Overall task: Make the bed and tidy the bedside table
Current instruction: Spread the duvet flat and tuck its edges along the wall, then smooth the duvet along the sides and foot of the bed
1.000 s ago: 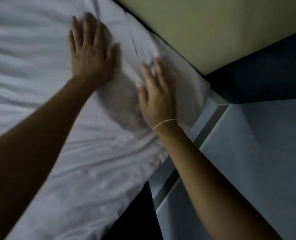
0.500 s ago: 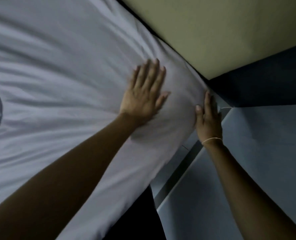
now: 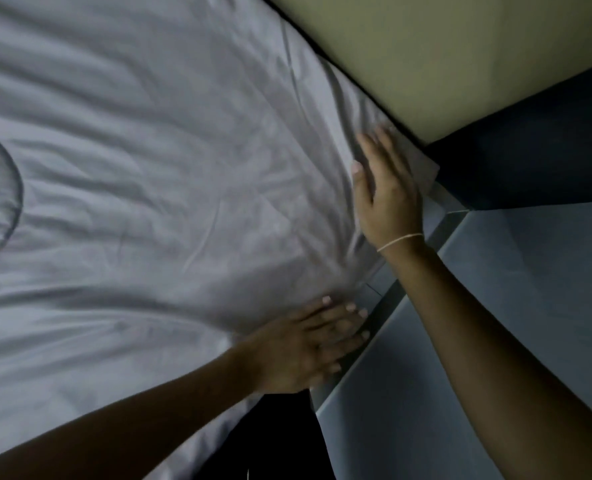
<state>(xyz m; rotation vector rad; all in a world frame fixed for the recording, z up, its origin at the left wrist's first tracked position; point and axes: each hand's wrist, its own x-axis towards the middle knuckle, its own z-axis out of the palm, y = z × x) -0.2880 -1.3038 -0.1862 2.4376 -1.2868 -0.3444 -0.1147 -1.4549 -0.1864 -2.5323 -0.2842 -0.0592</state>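
The wrinkled pale grey bed sheet (image 3: 169, 188) covers the bed, reaching its corner by the olive wall (image 3: 460, 53). The left hand (image 3: 308, 348) lies flat, fingers spread, on the sheet's edge; the right hand (image 3: 388, 192), open-palmed, presses the corner beside the grey bench (image 3: 516, 306).

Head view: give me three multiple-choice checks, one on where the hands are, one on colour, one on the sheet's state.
1. Where does the right hand rest?
A. at the sheet's corner by the wall
B. on the floor
C. mid-air

2. What colour is the sheet?
A. red
B. white
C. black

3. How are both hands posed?
A. fists
B. pinching cloth
C. flat, fingers spread

Key: 1 A, its fingers reach the sheet corner under the yellowish wall. 2 B, pale cloth throughout. 3 C, the left hand lies flat too, at the bed's edge.
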